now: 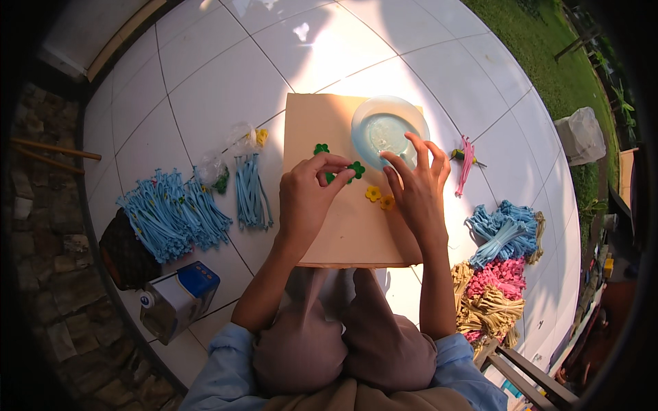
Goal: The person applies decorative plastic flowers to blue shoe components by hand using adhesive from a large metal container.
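My left hand [310, 191] is closed, with its thumb and index finger pinching a small green flower piece [356, 170]. Another green flower [321, 148] lies on the brown board [329, 233], just beyond that hand. My right hand [417, 188] is at the near rim of a pale blue translucent dish [358, 130], fingers spread and curved. Nothing is visible in its grasp. Something clear or whitish sits at the bottom of the dish. Two yellow flower pieces, one [373, 194] next to the other [387, 202], rest on the board between my hands.
Blue strips [175, 212] lie bundled at left, near a metal can [179, 298] and a clear plastic bag [212, 168]. At right are a pink bundle [466, 164] by a screwdriver-like tool, and piles of blue [504, 229], pink and tan strips [490, 312]. White tiles [219, 75] surround the board.
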Available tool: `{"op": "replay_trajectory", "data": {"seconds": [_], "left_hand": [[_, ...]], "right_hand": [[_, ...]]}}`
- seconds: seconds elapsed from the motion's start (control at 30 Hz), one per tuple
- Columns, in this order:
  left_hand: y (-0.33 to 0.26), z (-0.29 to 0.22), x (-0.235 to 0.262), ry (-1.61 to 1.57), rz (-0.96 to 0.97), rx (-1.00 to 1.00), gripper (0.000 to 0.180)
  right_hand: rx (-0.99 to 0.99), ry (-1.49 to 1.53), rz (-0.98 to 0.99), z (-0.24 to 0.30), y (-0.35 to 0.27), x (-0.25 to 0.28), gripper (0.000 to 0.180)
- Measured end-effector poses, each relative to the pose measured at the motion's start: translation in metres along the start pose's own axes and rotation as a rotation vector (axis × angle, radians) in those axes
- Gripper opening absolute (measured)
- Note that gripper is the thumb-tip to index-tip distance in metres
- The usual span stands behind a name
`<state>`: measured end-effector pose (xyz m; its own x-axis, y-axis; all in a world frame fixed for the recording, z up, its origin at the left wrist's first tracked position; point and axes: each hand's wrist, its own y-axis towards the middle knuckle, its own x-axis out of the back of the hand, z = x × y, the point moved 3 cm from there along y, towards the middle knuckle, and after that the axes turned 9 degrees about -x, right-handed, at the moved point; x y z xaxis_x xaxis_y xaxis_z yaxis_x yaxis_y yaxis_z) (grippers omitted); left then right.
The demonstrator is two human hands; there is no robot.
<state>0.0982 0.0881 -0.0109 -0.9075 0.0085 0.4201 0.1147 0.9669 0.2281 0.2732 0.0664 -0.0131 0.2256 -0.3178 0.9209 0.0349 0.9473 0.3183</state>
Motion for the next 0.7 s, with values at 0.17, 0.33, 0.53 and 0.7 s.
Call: {"op": "replay_trajectory", "data": {"seconds": [0.17,0.33,0.53,0.7], "left_hand": [[0.001,0.003,-0.001,-0.003,-0.016,0.015,0.014],[-0.001,0.001,0.0,-0.058,-0.058,0.043,0.015],[-0.002,-0.005,0.0,-0.065,-0.056,0.024,0.018],[-0.002,-0.008,0.003,-0.006,-0.045,0.0,0.018]], "right_hand": [[-0.049,0.017,-0.05,0.003,0.001,0.009,0.029],[-0.011,0.15,-0.162,0.024,-0.013,0.034,0.042],[0.069,0.174,-0.179,0.039,-0.019,0.029,0.041],[0.064,0.152,-0.168,0.042,-0.018,0.027,0.04]]}}
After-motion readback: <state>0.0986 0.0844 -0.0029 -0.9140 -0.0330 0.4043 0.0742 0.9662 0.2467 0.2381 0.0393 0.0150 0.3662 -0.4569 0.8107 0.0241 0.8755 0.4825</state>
